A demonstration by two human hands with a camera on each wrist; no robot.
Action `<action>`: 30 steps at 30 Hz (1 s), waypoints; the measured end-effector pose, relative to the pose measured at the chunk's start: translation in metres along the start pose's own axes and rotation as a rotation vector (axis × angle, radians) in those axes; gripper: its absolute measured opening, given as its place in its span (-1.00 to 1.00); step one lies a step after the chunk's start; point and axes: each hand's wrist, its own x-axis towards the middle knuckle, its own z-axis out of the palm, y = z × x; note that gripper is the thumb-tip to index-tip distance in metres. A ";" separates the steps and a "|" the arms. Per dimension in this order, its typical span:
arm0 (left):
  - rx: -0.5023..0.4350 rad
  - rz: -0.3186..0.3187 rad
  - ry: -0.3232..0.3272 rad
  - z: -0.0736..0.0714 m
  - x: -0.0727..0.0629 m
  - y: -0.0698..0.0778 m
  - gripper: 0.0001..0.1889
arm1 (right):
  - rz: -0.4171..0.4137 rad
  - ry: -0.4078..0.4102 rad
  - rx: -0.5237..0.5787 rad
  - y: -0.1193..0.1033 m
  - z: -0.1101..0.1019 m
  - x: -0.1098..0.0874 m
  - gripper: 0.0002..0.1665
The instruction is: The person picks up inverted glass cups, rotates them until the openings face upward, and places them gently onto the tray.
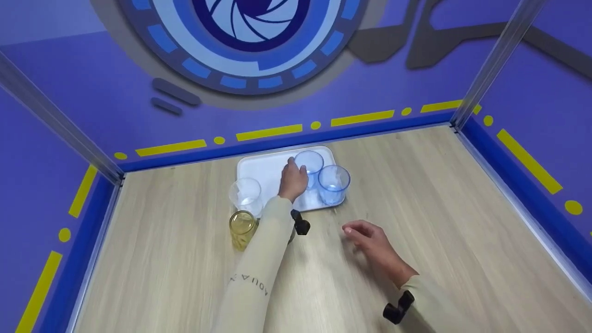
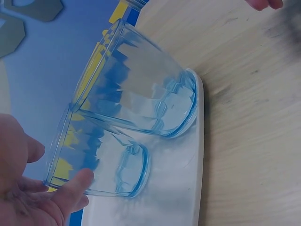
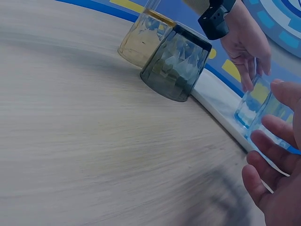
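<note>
Head view: farther blue tumbler [image 1: 313,170] on white tray [image 1: 265,167], at frame centre; left hand [image 1: 292,180] by rim, fingers against side, grip impossible to tell; right hand [image 1: 375,245], lower right, fingers loosely curved, holding nothing; yellow tumbler [image 1: 241,227], left of centre.

Left hand [image 2: 42,202] partly beyond its wrist view's left edge

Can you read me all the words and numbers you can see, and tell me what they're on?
"AQUA": what the upside-down letters on the left sleeve seem to say; the marks after it are too small and blurry to read.
Blue cups and tray: no words or numbers I can read.
Wall: just shapes, no letters or numbers.
</note>
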 end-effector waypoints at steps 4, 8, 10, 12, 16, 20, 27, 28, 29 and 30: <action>-0.019 0.005 -0.001 0.001 0.001 0.000 -0.41 | 0.001 -0.001 -0.001 0.000 -0.001 0.000 -0.54; -0.027 0.002 -0.002 0.003 0.002 0.001 -0.40 | -0.009 -0.008 -0.009 0.001 -0.001 0.001 -0.52; -0.025 -0.001 -0.003 0.005 0.002 0.001 -0.39 | -0.014 -0.013 -0.016 0.001 -0.001 0.001 -0.52; -0.024 -0.005 -0.006 0.006 0.003 0.002 -0.38 | -0.012 -0.012 -0.016 0.001 -0.001 0.001 -0.52; -0.028 -0.023 -0.021 0.008 0.004 0.005 -0.36 | 0.003 -0.004 -0.009 0.001 -0.001 0.001 -0.54; -0.027 -0.035 -0.029 0.011 0.005 0.006 -0.35 | 0.015 0.002 -0.002 0.002 -0.002 0.001 -0.56; -0.050 -0.036 -0.034 0.013 0.005 0.007 -0.33 | 0.005 -0.001 -0.011 0.004 -0.003 0.002 -0.58; -0.052 -0.039 -0.036 0.014 0.005 0.007 -0.32 | 0.006 0.000 -0.014 0.004 -0.003 0.002 -0.57; -0.051 -0.040 -0.036 0.014 0.005 0.008 -0.32 | 0.009 0.000 -0.016 0.004 -0.003 0.002 -0.56; -0.051 -0.041 -0.036 0.015 0.005 0.008 -0.32 | 0.010 0.002 -0.017 0.004 -0.003 0.002 -0.55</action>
